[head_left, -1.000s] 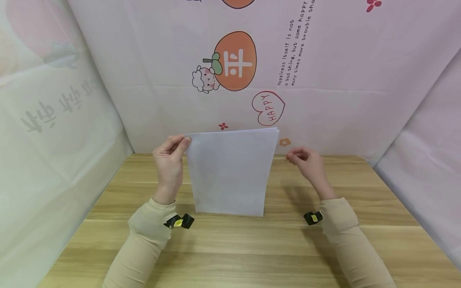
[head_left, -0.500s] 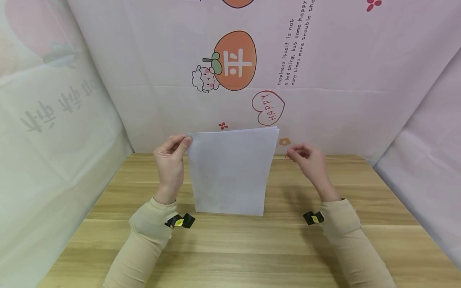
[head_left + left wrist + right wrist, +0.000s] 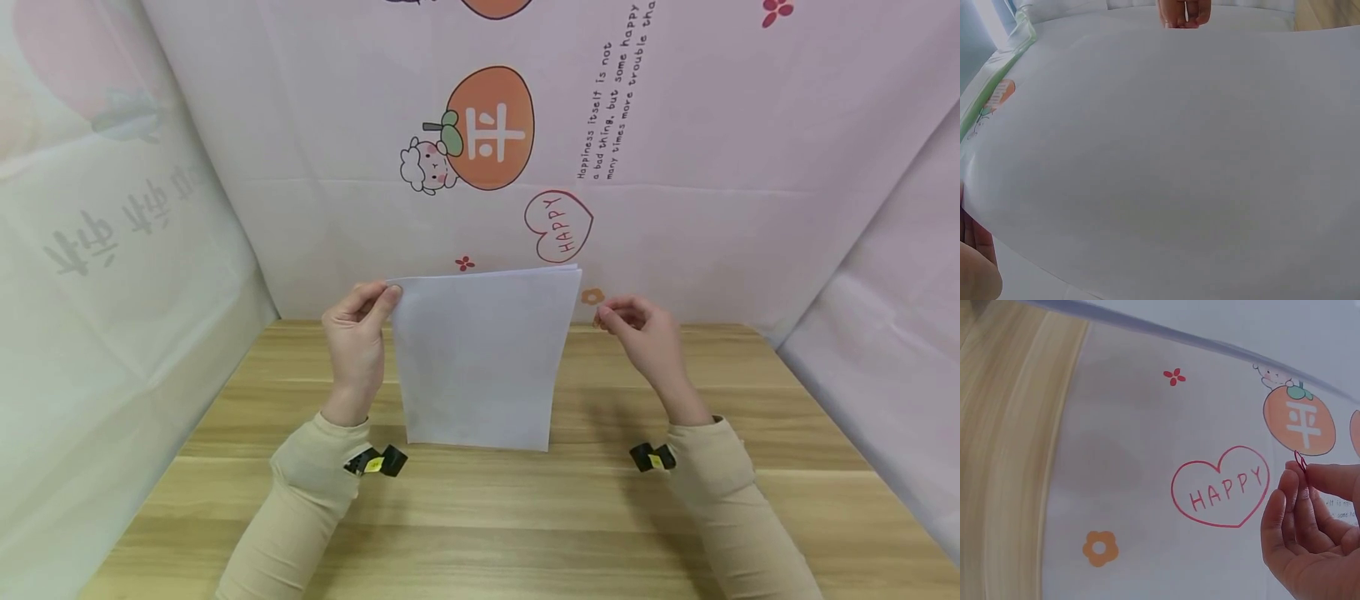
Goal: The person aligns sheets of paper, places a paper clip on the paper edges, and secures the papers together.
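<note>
Thumb and fingers of my left hand [image 3: 358,333] pinch the upper left corner of several white paper sheets [image 3: 480,358]. The sheets stand upright, their lower edge at the table, and two edges show at the top right corner. In the left wrist view the paper [image 3: 1172,156] fills most of the picture, with part of the left hand [image 3: 977,269] at the lower left. To the right of the sheets and apart from them, my right hand [image 3: 641,337] pinches a small red paper clip [image 3: 1300,460] between thumb and fingertips. Its wire loops stick out past the fingertips.
A wooden table [image 3: 480,525] lies under both hands. White printed cloth [image 3: 712,208] rises behind it, and more cloth hangs at the left and right sides. Black wrist cameras [image 3: 392,460] sit at both sleeves.
My right hand has risen very slightly, still pinching the paper clip. The left hand has shifted a touch to the right, and the sheets stay almost in place.
</note>
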The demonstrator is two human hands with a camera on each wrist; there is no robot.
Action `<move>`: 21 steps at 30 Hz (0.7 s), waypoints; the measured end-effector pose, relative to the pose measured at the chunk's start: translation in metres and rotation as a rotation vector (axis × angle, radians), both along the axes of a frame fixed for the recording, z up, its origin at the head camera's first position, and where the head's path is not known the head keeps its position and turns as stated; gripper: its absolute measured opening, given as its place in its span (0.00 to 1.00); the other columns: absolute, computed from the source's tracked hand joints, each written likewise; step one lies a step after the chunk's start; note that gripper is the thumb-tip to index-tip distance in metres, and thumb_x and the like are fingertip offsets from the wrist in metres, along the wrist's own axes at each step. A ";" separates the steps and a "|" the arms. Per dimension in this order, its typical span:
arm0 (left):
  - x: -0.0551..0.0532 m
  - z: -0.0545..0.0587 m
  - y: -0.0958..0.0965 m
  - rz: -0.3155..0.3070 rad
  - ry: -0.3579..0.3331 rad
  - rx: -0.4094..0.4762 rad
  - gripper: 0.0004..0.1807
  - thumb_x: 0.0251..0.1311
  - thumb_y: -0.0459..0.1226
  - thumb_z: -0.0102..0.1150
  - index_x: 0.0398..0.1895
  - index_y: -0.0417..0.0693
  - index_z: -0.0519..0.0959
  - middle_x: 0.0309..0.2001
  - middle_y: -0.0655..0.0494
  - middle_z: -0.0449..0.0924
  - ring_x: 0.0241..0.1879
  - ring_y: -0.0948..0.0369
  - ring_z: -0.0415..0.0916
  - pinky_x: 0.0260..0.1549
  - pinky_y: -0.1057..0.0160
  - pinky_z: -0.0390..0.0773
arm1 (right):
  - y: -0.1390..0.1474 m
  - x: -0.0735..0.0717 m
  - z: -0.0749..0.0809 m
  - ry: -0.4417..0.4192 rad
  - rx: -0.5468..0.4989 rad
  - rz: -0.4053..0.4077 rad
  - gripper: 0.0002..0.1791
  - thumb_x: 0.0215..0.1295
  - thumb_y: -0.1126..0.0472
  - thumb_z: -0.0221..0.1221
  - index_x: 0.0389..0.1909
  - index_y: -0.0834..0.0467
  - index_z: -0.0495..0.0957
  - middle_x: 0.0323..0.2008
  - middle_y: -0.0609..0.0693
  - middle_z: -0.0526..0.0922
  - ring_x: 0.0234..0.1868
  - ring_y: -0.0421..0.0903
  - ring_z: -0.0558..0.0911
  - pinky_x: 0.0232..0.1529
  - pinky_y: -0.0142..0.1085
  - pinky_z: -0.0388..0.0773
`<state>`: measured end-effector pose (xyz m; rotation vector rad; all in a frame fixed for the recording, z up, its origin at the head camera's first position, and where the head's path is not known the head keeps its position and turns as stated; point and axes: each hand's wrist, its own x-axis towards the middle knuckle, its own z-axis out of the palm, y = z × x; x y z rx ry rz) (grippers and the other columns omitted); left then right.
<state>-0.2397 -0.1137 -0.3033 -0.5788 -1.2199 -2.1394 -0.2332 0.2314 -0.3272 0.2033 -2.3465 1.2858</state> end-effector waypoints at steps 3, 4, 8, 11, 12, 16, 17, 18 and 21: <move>0.001 0.000 0.000 0.008 -0.002 -0.006 0.14 0.51 0.21 0.63 0.27 0.50 0.87 0.26 0.60 0.82 0.28 0.67 0.76 0.31 0.75 0.76 | -0.005 0.006 0.007 0.004 -0.035 0.013 0.14 0.66 0.53 0.58 0.41 0.61 0.80 0.33 0.50 0.85 0.33 0.34 0.81 0.35 0.24 0.76; 0.001 0.001 0.000 0.002 0.000 0.001 0.13 0.51 0.21 0.63 0.27 0.49 0.87 0.26 0.60 0.82 0.28 0.67 0.77 0.31 0.75 0.76 | -0.008 0.009 0.010 0.006 -0.046 0.017 0.13 0.66 0.55 0.58 0.41 0.61 0.80 0.33 0.51 0.85 0.33 0.34 0.81 0.35 0.24 0.76; 0.001 0.001 0.001 -0.010 0.003 0.017 0.13 0.51 0.20 0.62 0.27 0.47 0.87 0.26 0.59 0.82 0.29 0.66 0.77 0.31 0.74 0.76 | -0.017 0.020 0.023 0.030 -0.041 0.030 0.11 0.66 0.59 0.57 0.40 0.65 0.80 0.33 0.55 0.85 0.32 0.36 0.81 0.34 0.22 0.76; 0.001 0.001 0.000 -0.007 0.002 0.015 0.13 0.51 0.20 0.62 0.27 0.47 0.87 0.26 0.59 0.82 0.29 0.66 0.77 0.31 0.74 0.76 | -0.020 0.024 0.027 0.032 -0.023 0.026 0.12 0.67 0.58 0.57 0.40 0.64 0.80 0.32 0.53 0.85 0.32 0.34 0.81 0.35 0.22 0.75; 0.001 0.001 0.000 -0.005 0.003 0.013 0.13 0.51 0.20 0.62 0.27 0.47 0.87 0.26 0.59 0.82 0.29 0.66 0.77 0.31 0.74 0.76 | -0.020 0.023 0.026 0.029 -0.021 0.024 0.13 0.67 0.56 0.57 0.40 0.63 0.80 0.32 0.52 0.85 0.33 0.34 0.81 0.35 0.22 0.75; 0.001 0.000 0.000 0.011 0.000 -0.008 0.13 0.51 0.21 0.62 0.28 0.48 0.87 0.26 0.60 0.82 0.29 0.67 0.77 0.31 0.74 0.76 | -0.021 0.021 0.021 0.041 -0.017 0.030 0.13 0.66 0.54 0.58 0.39 0.61 0.80 0.33 0.52 0.85 0.32 0.32 0.80 0.35 0.22 0.76; 0.001 0.000 0.000 0.009 0.000 -0.007 0.13 0.51 0.20 0.62 0.28 0.48 0.87 0.26 0.59 0.82 0.29 0.66 0.77 0.31 0.74 0.76 | -0.022 0.020 0.020 0.052 -0.018 0.036 0.12 0.66 0.55 0.58 0.39 0.61 0.80 0.33 0.54 0.85 0.32 0.32 0.80 0.35 0.22 0.76; 0.001 0.000 0.000 0.014 -0.002 -0.012 0.13 0.51 0.21 0.62 0.28 0.48 0.87 0.26 0.60 0.82 0.29 0.66 0.77 0.31 0.74 0.76 | -0.023 0.020 0.019 0.062 -0.018 0.043 0.11 0.66 0.56 0.58 0.39 0.62 0.80 0.33 0.55 0.85 0.32 0.32 0.80 0.35 0.22 0.76; 0.000 0.000 0.000 0.018 -0.007 -0.018 0.13 0.51 0.21 0.63 0.28 0.48 0.87 0.26 0.60 0.82 0.29 0.66 0.77 0.31 0.74 0.76 | -0.027 0.021 0.019 0.089 -0.016 0.054 0.09 0.65 0.61 0.58 0.39 0.64 0.80 0.32 0.59 0.84 0.31 0.33 0.80 0.34 0.21 0.75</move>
